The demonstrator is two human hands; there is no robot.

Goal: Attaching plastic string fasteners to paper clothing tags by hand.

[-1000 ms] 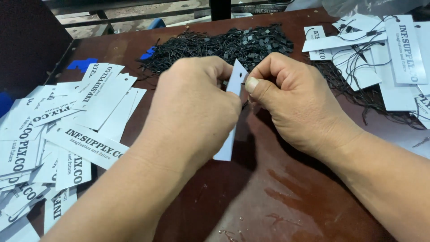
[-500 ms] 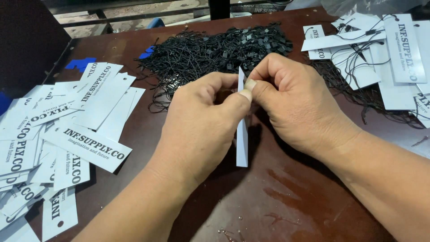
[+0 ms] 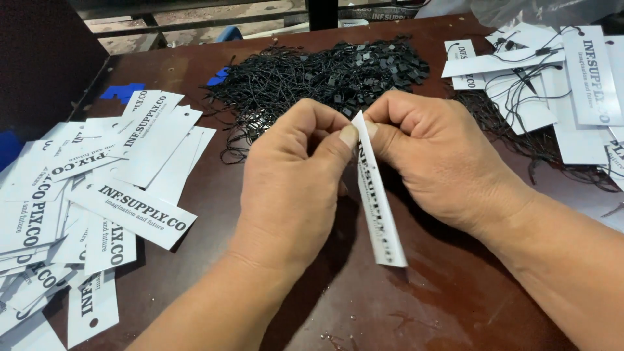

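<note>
My left hand [image 3: 292, 182] and my right hand [image 3: 442, 156] meet over a dark brown table [image 3: 455, 305]. Together they pinch the top end of one long white paper tag [image 3: 378, 208] with black print. The tag hangs down edge-on between the hands. My left thumb presses its upper tip and my right fingers close on it from the other side. Just behind the hands lies a heap of black strings with small plastic clasps [image 3: 325, 78]. Whether a string is in my fingers is hidden.
A spread of loose white printed tags [image 3: 117, 188] covers the table's left side. At the right lie more white tags with black strings attached [image 3: 552, 84]. A dark panel [image 3: 39, 58] stands at the far left, with blue scraps [image 3: 127, 91] beside it.
The tag has swung from tilted to hanging nearly straight down and turned so its printed face shows. Both hands have stayed together at its top.
</note>
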